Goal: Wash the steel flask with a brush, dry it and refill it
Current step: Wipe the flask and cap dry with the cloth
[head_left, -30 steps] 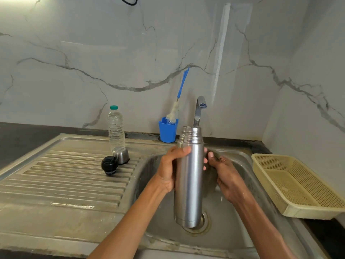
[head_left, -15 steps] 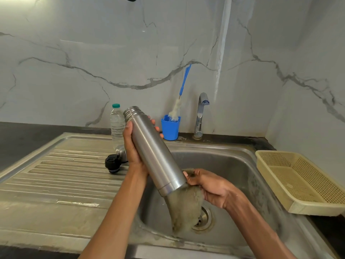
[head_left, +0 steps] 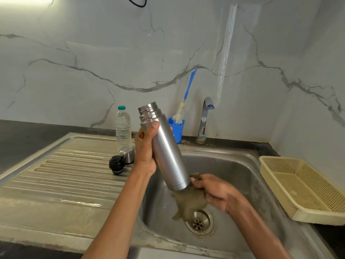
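**Flask tipped over the sink, cloth at its bottom**

Since a moment ago the steel flask (head_left: 164, 148) has stood up a little straighter, though it leans with its open top up and to the left. Its bottom end points down into the sink (head_left: 233, 165).

The left hand (head_left: 145, 150) holds the flask around its upper half. The thumb lies across the front of the flask, just below the ridged neck, and the other fingers curl around the back where they are mostly hidden.

The right hand (head_left: 216, 191) holds a brownish cloth (head_left: 190, 200). Its fingers are curled and pinch the cloth right beside the bottom edge of the flask. The cloth hangs down below these fingers, over the drain (head_left: 199, 221). It looks blurry.

Just left of the left hand, on the ribbed draining board (head_left: 65, 174), lie a black stopper (head_left: 116, 164) and a small steel cup (head_left: 127, 152). A plastic water bottle (head_left: 123, 128) stands behind them.

Behind the left hand's fingers stands a blue cup (head_left: 177, 129) with a bottle brush (head_left: 186, 98) sticking out of it. The tap (head_left: 205, 116) is just to the right of that.

Well to the right of the right hand sits a cream basket (head_left: 302, 187).
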